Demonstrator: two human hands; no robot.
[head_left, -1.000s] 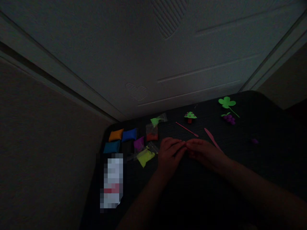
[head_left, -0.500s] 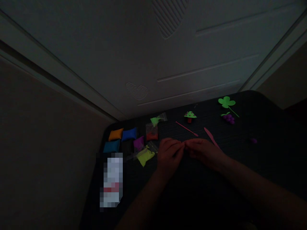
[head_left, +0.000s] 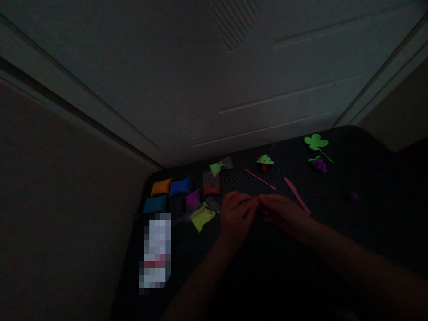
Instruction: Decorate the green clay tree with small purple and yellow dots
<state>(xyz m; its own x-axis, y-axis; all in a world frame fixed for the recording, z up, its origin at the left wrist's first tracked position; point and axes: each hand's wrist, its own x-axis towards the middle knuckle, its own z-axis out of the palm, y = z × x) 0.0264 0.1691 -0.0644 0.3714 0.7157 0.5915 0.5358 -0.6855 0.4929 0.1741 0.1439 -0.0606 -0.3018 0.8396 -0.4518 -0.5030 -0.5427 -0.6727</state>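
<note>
My left hand point(head_left: 236, 218) and my right hand point(head_left: 282, 211) meet at the fingertips above the dark table. Both are closed in a pinch; whatever lies between the fingers is hidden and too dark to make out. Just beyond them lie a thin pink modelling stick point(head_left: 260, 179) and, by my right wrist, a pink plastic knife point(head_left: 297, 195). A clay mushroom point(head_left: 265, 161) with a green dotted cap and red stem stands farther back. Left of my left hand is an opened bag of yellow clay point(head_left: 202, 217), with a bag of red clay point(head_left: 211, 183) behind it.
Packs of orange point(head_left: 161, 187), blue point(head_left: 179, 187), teal point(head_left: 155, 204), black point(head_left: 177, 204) and purple clay point(head_left: 193, 200) lie at left, near a blurred white object point(head_left: 156, 252). A green clay bag point(head_left: 217, 168) lies behind. At right are a green clover point(head_left: 316, 142), purple grapes point(head_left: 319, 165) and a purple lump point(head_left: 353, 196).
My right hand has shifted very slightly, baring more of the pink knife's near end. The fingertips of both hands stay together, and the things on the table lie as before.
</note>
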